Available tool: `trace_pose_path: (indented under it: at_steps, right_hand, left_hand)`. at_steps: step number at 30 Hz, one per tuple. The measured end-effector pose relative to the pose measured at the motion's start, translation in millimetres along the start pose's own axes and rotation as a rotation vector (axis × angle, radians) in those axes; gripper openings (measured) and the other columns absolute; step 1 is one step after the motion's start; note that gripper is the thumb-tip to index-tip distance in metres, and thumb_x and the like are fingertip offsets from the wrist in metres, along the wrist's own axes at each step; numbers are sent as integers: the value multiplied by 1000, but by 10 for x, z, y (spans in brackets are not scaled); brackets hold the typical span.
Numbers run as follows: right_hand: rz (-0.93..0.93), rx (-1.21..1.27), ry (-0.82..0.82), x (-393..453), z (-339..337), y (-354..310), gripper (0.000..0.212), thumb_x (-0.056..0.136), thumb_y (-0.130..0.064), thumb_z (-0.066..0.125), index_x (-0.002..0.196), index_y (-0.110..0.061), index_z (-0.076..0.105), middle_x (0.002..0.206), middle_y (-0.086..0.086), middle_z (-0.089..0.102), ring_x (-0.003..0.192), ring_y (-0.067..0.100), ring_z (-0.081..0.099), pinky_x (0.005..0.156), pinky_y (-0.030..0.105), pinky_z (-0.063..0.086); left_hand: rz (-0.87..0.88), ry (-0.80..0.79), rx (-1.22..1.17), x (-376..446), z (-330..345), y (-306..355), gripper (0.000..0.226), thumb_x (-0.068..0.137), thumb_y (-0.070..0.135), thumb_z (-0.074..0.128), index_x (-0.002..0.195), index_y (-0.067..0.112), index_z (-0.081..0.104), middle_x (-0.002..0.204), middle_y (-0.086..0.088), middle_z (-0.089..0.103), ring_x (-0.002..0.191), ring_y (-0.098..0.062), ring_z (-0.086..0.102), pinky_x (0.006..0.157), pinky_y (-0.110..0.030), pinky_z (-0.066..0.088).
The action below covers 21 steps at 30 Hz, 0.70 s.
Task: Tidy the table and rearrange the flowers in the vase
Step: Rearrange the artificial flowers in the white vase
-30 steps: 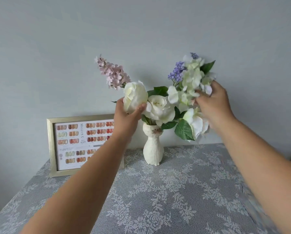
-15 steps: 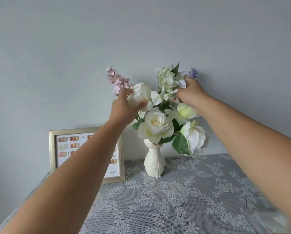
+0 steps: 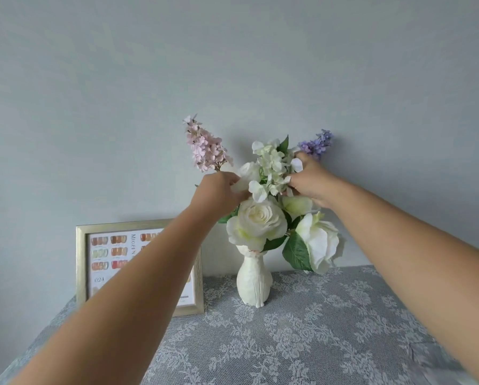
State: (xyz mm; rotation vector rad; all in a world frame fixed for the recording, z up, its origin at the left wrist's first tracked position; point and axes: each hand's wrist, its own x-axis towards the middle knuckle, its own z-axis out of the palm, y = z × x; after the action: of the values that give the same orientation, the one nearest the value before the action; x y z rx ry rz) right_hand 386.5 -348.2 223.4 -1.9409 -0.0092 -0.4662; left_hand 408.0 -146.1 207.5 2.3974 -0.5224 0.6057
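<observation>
A cream vase (image 3: 253, 282) stands at the back of the table and holds a bunch of artificial flowers. A large white rose (image 3: 257, 220) faces me, another white rose (image 3: 320, 241) droops to the right. A pink spray (image 3: 203, 147) rises at the left, a purple spray (image 3: 316, 144) at the right. My left hand (image 3: 217, 191) pinches a small white rose (image 3: 249, 170) at the upper left. My right hand (image 3: 310, 179) grips the pale green-white hydrangea cluster (image 3: 271, 165) at the top middle.
A gold-framed nail colour chart (image 3: 102, 254) leans against the wall left of the vase, partly hidden by my left forearm. A grey lace cloth (image 3: 302, 337) covers the table. A plain grey wall stands close behind the flowers.
My right hand has drawn the hydrangea cluster from the right side toward the middle top of the bunch. My left hand stayed on the small white rose. The purple spray now shows clear of my fingers.
</observation>
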Motion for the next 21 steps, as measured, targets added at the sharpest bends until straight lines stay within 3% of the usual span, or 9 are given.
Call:
trace_pose_path:
  at_steps: [3,5,7,9,12,15,17,19,21]
  right_hand:
    - [16,-69,-17,-39,50,67,53,74,-5,66,122,-24,54,110,6,65,95,26,66,82,45,57]
    - [2,-151,-21,-90,71,92,42,75,-3,65,114,-17,58,97,4,64,89,22,62,76,35,55]
    - [-3,-205,-28,-145,85,113,24,76,0,62,90,-19,58,77,-2,57,70,15,55,58,24,44]
    - [-8,-227,-52,-208,93,113,23,77,1,61,78,-21,55,73,-2,58,67,15,55,53,22,41]
    - [-1,-347,-138,-340,10,51,26,74,-10,67,97,-14,56,93,7,63,89,24,62,74,30,51]
    - [-30,-272,-211,-410,-132,12,77,63,-23,84,128,-23,43,130,-3,53,112,18,56,96,38,47]
    - [-61,-226,-181,-474,-197,-30,115,55,-35,86,147,-35,16,148,-5,34,129,20,44,104,41,41]
    - [-171,-257,-89,-517,-186,-63,113,57,-42,82,144,-46,11,152,-3,31,134,19,38,108,41,37]
    - [-350,-387,-38,-532,-96,-91,89,67,-36,79,138,-48,27,144,-1,41,130,16,42,104,34,37]
  left_hand:
    - [-6,-55,111,-62,37,-43,41,86,46,60,79,5,64,61,-7,58,55,-21,50,53,-28,38]
    - [-7,-108,132,-96,41,-58,40,88,44,57,83,5,66,63,-4,58,57,-22,52,53,-30,41]
    - [10,-163,140,-130,31,-67,38,90,42,55,92,8,70,77,-6,67,69,-24,63,63,-35,51]
    - [10,-178,97,-168,-25,-95,34,90,42,58,106,15,70,100,-6,71,89,-25,67,76,-38,52]
    - [6,-54,-71,-373,-194,-142,42,90,39,62,131,29,58,127,6,61,95,-10,65,82,-26,46]
    - [116,119,-221,-691,-203,-146,45,89,42,61,133,33,54,127,12,53,94,-3,63,82,-24,49]
    - [239,119,-186,-914,-85,-101,50,88,54,56,134,38,48,130,13,49,111,-5,54,93,-28,46]
    - [321,130,-65,-1048,111,-51,60,84,69,49,137,42,38,139,13,40,128,-9,35,105,-34,32]
    - [325,179,25,-1114,344,-16,76,76,78,50,139,40,33,148,8,31,138,-20,22,110,-41,22]
